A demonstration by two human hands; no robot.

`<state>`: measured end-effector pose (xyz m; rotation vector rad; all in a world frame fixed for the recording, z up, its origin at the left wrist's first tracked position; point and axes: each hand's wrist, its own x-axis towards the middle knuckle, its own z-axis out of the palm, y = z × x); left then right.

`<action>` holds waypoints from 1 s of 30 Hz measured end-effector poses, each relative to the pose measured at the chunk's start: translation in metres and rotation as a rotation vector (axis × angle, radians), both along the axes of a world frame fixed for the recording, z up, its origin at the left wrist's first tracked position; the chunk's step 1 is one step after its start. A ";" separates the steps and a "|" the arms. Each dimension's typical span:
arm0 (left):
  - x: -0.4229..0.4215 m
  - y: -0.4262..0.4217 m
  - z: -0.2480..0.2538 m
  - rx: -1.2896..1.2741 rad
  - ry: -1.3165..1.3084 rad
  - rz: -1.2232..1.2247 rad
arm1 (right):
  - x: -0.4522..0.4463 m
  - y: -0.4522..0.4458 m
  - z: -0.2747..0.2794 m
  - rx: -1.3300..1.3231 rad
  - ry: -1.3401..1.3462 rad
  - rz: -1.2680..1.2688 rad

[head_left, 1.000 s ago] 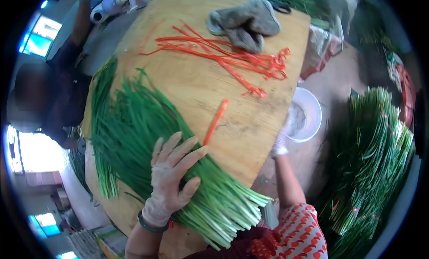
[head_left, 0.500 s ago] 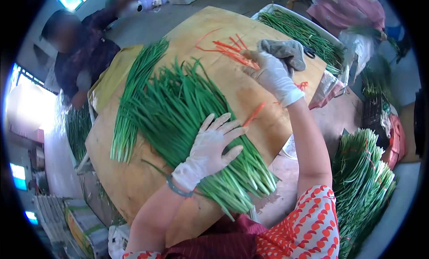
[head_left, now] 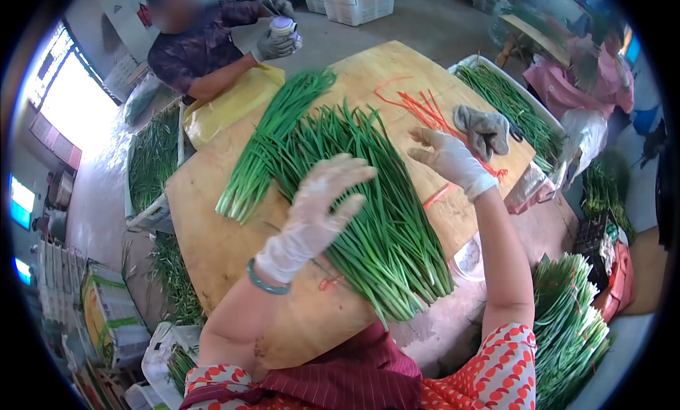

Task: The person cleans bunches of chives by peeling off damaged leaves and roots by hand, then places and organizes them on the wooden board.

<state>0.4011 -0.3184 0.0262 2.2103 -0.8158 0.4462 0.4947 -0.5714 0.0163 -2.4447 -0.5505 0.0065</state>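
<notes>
A wide pile of green garlic chives (head_left: 368, 219) lies across the wooden board (head_left: 212, 268), pale stem ends towards me. My left hand (head_left: 315, 212), in a white glove, is over the left side of the pile with fingers and thumb apart; whether it touches the leaves I cannot tell. To the right of the pile is my right hand (head_left: 453, 158), also gloved, its fingers apart and nothing visible in them. Beyond it lie loose orange-red strips (head_left: 425, 111). A smaller bundle of chives (head_left: 273, 151) lies against the pile's left side.
A grey glove (head_left: 483, 130) rests at the board's right. White crates of greens (head_left: 513, 102) stand beside the board, and tied bunches (head_left: 570, 311) stand at the lower right. Across the board, a person (head_left: 205, 49) in grey gloves holds a purple-and-white container (head_left: 285, 31).
My left hand has shifted from lying flat on the chives to a raised, spread pose. My right hand has come away from the orange-red strips. The camera view has turned.
</notes>
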 end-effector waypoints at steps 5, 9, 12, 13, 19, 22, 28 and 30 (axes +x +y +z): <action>-0.026 0.086 0.001 -0.128 0.060 0.343 | 0.029 0.052 0.030 0.191 0.044 0.004; -0.071 0.138 -0.015 -0.111 0.134 0.522 | 0.060 0.083 0.024 0.244 0.029 0.029; -0.104 0.163 -0.026 -0.078 0.197 0.604 | 0.066 0.096 0.021 0.225 0.046 0.034; -0.112 0.173 -0.037 -0.036 0.200 0.638 | 0.070 0.098 0.017 0.217 0.055 0.052; -0.131 0.183 -0.050 -0.030 0.237 0.667 | 0.044 0.094 0.006 0.104 0.080 0.096; -0.130 0.176 -0.049 -0.062 0.257 0.649 | 0.047 0.076 -0.008 0.098 0.139 0.060; -0.098 0.155 -0.026 -0.327 0.323 0.516 | 0.079 0.069 0.000 0.471 0.200 -0.030; -0.076 0.151 -0.013 -0.496 0.383 0.473 | 0.079 0.078 0.026 0.552 0.204 -0.070</action>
